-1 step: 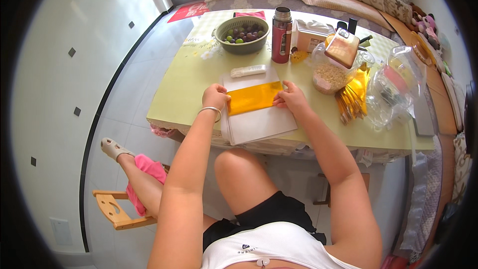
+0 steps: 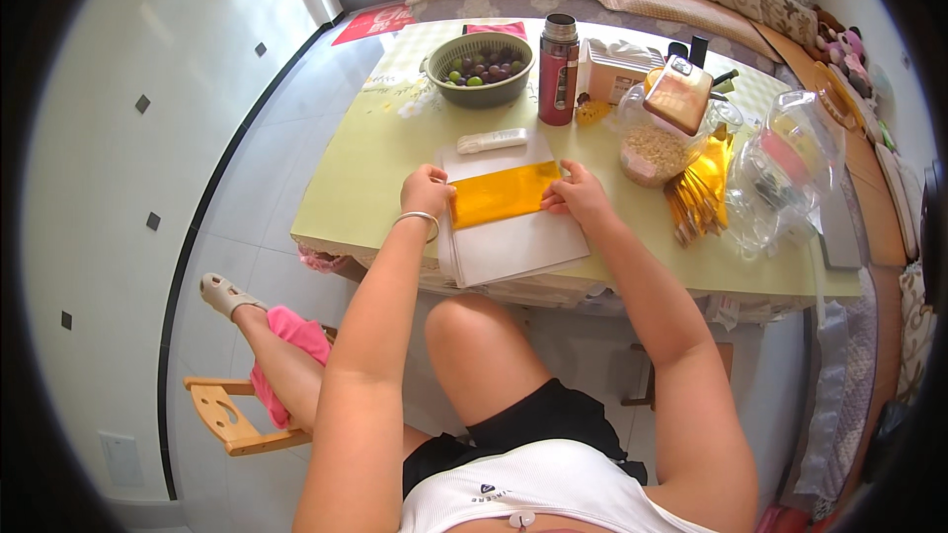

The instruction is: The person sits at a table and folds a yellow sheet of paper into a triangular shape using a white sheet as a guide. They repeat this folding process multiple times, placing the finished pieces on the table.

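Note:
A shiny gold foil sheet (image 2: 504, 195) lies flat, long side across, over a stack of white paper (image 2: 523, 253) on the table. My left hand (image 2: 426, 191) pinches the sheet's left edge; a bangle sits on that wrist. Closed fingers of my right hand (image 2: 577, 193) hold the sheet's right end, the thumb and index at its upper corner. Just beyond the sheet, a white tube-shaped thing (image 2: 492, 140) rests on the paper. To the right of my right hand is a bundle of folded gold foil pieces (image 2: 699, 193).
On the table (image 2: 360, 178) stand a colander of grapes (image 2: 482, 89), a red thermos (image 2: 559, 74), a tissue box (image 2: 622, 69) and a clear jar of grains (image 2: 652, 153) with a phone (image 2: 679, 96) above it. Clear plastic packaging (image 2: 780, 173) lies at right. A wooden chair (image 2: 232, 419) is at lower left.

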Tool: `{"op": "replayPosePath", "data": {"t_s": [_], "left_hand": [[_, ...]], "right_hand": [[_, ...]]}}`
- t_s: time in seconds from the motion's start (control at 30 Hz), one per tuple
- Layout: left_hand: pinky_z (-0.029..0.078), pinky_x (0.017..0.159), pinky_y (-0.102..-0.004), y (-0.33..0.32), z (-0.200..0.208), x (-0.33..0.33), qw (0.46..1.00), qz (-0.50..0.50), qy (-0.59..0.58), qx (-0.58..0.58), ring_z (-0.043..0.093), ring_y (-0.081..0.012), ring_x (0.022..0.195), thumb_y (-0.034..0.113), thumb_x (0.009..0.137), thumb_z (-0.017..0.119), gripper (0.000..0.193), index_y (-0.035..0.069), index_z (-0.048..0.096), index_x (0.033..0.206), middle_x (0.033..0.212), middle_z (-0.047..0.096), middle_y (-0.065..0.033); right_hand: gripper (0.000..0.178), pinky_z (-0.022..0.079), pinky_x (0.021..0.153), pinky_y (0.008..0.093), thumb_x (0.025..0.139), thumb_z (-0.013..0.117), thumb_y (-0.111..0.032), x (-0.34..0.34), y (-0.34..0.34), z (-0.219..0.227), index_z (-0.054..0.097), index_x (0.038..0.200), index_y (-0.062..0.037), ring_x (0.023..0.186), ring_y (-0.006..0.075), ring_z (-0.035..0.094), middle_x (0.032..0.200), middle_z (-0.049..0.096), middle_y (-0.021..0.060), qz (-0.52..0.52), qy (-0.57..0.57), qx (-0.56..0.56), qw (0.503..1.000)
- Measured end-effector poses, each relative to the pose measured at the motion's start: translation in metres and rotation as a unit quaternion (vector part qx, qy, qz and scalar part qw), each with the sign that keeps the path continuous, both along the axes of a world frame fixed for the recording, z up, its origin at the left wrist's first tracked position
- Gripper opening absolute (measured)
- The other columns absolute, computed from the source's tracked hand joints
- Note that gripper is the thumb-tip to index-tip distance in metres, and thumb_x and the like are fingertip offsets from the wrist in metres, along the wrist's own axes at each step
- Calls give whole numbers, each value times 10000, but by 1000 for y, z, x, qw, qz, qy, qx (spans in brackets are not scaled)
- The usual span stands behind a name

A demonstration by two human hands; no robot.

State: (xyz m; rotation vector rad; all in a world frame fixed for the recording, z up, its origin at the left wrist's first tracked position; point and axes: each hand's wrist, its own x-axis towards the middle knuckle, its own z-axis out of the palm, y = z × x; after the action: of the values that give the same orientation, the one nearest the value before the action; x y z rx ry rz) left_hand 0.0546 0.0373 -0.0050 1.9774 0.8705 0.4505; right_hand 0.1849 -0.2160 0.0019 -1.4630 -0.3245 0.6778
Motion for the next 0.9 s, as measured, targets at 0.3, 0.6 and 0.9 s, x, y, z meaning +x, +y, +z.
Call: {"op": "replayPosePath", "data": {"t_s": [0.3, 0.6, 0.9], "left_hand": [[531, 627, -289, -9, 0, -2, 988, 30, -34, 150, 659, -169, 661, 17, 866, 662, 68, 12, 671, 933, 814, 678, -88], [605, 578, -273, -50, 32, -31, 958, -8, -183, -221, 738, -218, 718, 8, 945, 596, 64, -32, 605, 994, 895, 697, -146], [642, 707, -336, -51, 22, -42, 916, 13, -208, -343, 737, -231, 798, 60, 953, 640, 76, -10, 613, 966, 881, 708, -133]], "right_hand": [[697, 569, 552, 273, 902, 521, 15, 4, 4, -5, 218, 1529, 64, 657, 207, 696, 865, 678, 167, 2, 8, 0, 1000], [518, 591, 574, 280, 949, 565, -47, 7, 1, -7, 378, 1420, 59, 693, 225, 715, 882, 679, 160, -11, 48, 36, 998], [188, 599, 549, 281, 974, 624, -140, 9, -3, -6, 567, 1065, 15, 708, 236, 729, 872, 690, 164, -44, 72, 55, 995]]}}
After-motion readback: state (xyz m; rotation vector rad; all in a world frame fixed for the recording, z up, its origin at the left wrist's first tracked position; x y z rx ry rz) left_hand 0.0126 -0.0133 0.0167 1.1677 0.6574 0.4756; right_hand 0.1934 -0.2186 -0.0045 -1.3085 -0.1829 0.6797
